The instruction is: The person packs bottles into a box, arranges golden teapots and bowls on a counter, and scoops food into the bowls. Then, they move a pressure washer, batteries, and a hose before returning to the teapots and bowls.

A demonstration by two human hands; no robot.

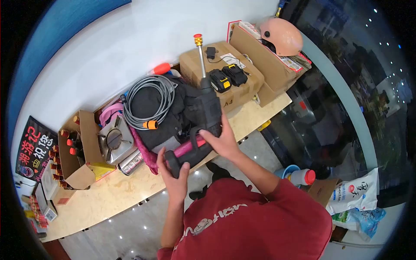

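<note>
Large Chinese characters on black banner (35, 147), unreadable white lettering on red shirt (216, 221), Chinese print on white bag (356, 193)

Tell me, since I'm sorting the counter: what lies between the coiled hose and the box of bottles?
In the head view, a small camping stove sits between the hose and the box of bottles.

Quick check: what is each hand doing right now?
Left hand: closed around the handle of the black spray gun.
Right hand: laid on the spray gun body, fingers bent over it, holding it.
</note>
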